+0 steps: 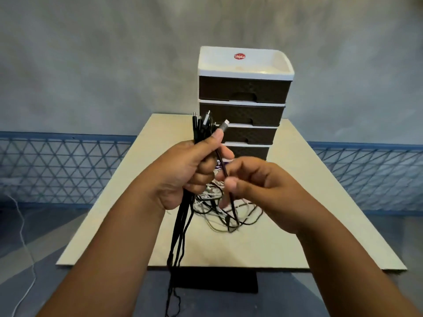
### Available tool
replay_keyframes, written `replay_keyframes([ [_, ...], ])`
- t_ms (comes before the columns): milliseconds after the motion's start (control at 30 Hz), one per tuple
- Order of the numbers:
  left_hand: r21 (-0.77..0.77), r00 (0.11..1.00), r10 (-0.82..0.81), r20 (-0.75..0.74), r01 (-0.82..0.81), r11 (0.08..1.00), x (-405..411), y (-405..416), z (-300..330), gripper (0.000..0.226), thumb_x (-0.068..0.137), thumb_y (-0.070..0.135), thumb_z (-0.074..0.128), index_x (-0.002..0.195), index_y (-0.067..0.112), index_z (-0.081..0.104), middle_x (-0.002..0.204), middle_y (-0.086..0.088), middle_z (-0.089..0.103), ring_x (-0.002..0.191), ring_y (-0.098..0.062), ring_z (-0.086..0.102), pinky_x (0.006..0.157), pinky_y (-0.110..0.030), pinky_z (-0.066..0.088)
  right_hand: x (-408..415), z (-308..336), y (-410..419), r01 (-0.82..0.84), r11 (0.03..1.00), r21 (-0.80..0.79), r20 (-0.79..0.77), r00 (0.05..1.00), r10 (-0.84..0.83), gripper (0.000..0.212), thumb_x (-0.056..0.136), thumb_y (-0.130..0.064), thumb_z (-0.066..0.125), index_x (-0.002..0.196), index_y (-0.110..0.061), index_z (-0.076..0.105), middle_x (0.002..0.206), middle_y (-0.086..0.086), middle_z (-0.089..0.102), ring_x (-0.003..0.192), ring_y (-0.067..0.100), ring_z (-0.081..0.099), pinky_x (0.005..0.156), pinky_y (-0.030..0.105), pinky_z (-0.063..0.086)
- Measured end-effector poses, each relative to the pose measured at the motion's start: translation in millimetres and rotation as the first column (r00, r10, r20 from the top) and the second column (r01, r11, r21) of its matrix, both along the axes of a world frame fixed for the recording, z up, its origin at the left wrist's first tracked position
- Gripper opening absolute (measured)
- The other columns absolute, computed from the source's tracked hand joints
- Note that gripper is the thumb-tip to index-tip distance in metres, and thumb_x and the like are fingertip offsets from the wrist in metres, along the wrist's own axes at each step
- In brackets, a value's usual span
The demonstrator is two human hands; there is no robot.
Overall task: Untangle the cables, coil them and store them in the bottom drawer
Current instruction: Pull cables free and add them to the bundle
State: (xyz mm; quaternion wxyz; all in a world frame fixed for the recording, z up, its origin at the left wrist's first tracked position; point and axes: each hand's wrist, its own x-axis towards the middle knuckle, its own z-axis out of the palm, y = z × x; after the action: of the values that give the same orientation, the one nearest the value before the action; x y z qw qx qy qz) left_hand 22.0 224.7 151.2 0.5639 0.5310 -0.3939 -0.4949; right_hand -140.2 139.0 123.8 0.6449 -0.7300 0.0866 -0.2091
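Left hand [183, 170] fisted round black cable bundle [180, 227], thumb up along it; plug ends [203, 122] sticking up out of fist, lower lengths hanging past near tabletop edge and below it. Silver-tipped cable [223, 164] also pinned under left thumb, silver plug [225, 125] angled up right. Right hand [258, 188] half curled, thumb and forefinger pinching same silver-tipped cable lower down, just beside left hand; other fingers loosely bent, holding nothing else visible. Both hands raised above tabletop [274, 243], over its middle.

Tangle [225, 213] of white and dark cables lying mid-tabletop, directly under and behind hands, partly hidden by them; strands from tangle running up toward hands, which ones cannot tell. Something purple and white [223, 162] glimpsed between hands, unclear what.

Drawer unit [243, 104] upright at far edge, centre-right, white top tray, four dark drawers, all closed. Bottom drawer [249, 151] closed, partly hidden behind fingers, just beyond tangle.

Bare tabletop left and right of tangle, wide strip along near edge, right side broadest. Left edge close to hanging bundle. Black base [217, 280] under near edge. Blue mesh fence [57, 170] either side behind table, grey wall above. Thin white cord [23, 236] on floor far left, well apart from table.
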Motion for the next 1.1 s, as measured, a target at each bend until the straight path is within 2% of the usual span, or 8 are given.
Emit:
replay_keyframes([
  [167,0.108,0.998,-0.014,0.059,0.008,0.994,-44.2,8.0,-14.3,0.046,0.089,0.053,0.05,0.097,0.012,0.069,0.05,0.009,0.022,0.042,-0.005,0.014,0.038,-0.015,0.011,-56.4,-2.5,1.4,0.304,0.949,0.08,-0.083,0.951,-0.298,0.024,0.103,-0.015,0.043,0.091,-0.002,0.059,0.064,0.0,0.047,0.06,0.019,0.047,0.059,0.026,0.047],
  [267,0.14,0.994,-0.015,0.107,0.0,0.99,-66.6,10.9,-21.2,0.041,0.095,0.048,0.048,0.096,0.012,0.068,0.051,0.008,0.023,0.043,-0.006,0.016,0.039,-0.017,0.01,-82.0,-5.0,7.5,0.295,0.928,0.227,-0.14,0.953,-0.269,0.027,0.101,-0.027,0.045,0.096,-0.005,0.061,0.083,0.01,0.055,0.077,0.028,0.058,0.071,0.036,0.054],
  [400,0.174,0.985,0.025,0.171,-0.055,0.983,-94.1,8.5,-30.2,0.035,0.093,0.045,0.057,0.071,0.019,0.055,0.05,0.007,0.029,0.041,-0.006,0.019,0.04,-0.017,0.013,-91.8,-12.7,28.0,0.202,0.959,0.197,-0.233,0.96,-0.154,0.05,0.081,-0.038,0.063,0.11,0.002,0.056,0.089,0.011,0.069,0.077,0.027,0.068,0.075,0.036,0.055],
  [533,0.23,0.969,0.001,0.246,-0.06,0.971,-105.5,12.7,-40.4,0.038,0.09,0.051,0.059,0.079,0.015,0.054,0.052,0.005,0.026,0.044,-0.009,0.017,0.043,-0.019,0.012,-103.6,-25.3,25.7,0.386,0.907,0.166,-0.151,0.919,-0.364,0.013,0.092,-0.005,0.063,0.101,0.002,0.058,0.067,0.008,0.062,0.053,0.018,0.05,0.051,0.022,0.044],
  [667,0.235,0.971,-0.023,0.239,-0.035,0.971,-100.7,26.0,-41.3,0.036,0.093,0.046,0.055,0.078,0.014,0.052,0.052,0.006,0.024,0.043,-0.008,0.017,0.041,-0.017,0.012,-123.4,-38.4,3.2,0.635,0.772,-0.03,-0.126,0.764,-0.633,0.015,0.099,-0.01,0.052,0.109,-0.018,0.061,0.072,0.005,0.057,0.059,0.015,0.046,0.057,0.028,0.04],
  [800,0.093,0.993,0.074,0.09,-0.083,0.992,-94.1,31.1,-30.9,0.034,0.098,0.042,0.047,0.072,0.02,0.043,0.048,0.009,0.025,0.039,-0.005,0.016,0.038,-0.014,0.011,-133.6,-60.5,-1.3,0.455,0.89,-0.025,-0.321,0.84,-0.438,0.018,0.101,-0.004,0.045,0.107,-0.008,0.061,0.071,0.008,0.052,0.055,0.014,0.037,0.051,0.026,0.03],
  [967,-0.12,0.991,0.136,0.013,-0.134,0.984,-99.2,31.8,-15.7,0.035,0.099,0.046,0.042,0.075,0.021,0.044,0.048,0.01,0.026,0.039,-0.004,0.017,0.037,-0.016,0.014,-124.8,-88.3,17.7,0.216,0.976,-0.033,-0.432,0.877,-0.209,0.017,0.098,0.002,0.043,0.105,-0.008,0.055,0.075,0.005,0.06,0.066,0.017,0.053,0.063,0.025,0.039],
  [1100,-0.228,0.99,0.133,-0.044,-0.139,0.964,-104.0,35.4,-1.8,0.037,0.1,0.046,0.039,0.074,0.02,0.044,0.051,0.008,0.023,0.042,-0.006,0.014,0.037,-0.017,0.013,-123.9,-114.3,28.9,-0.142,0.975,-0.17,-0.694,0.72,-0.016,0.012,0.09,-0.003,0.058,0.101,-0.009,0.059,0.094,0.009,0.069,0.088,0.023,0.063,0.078,0.03,0.049],
])
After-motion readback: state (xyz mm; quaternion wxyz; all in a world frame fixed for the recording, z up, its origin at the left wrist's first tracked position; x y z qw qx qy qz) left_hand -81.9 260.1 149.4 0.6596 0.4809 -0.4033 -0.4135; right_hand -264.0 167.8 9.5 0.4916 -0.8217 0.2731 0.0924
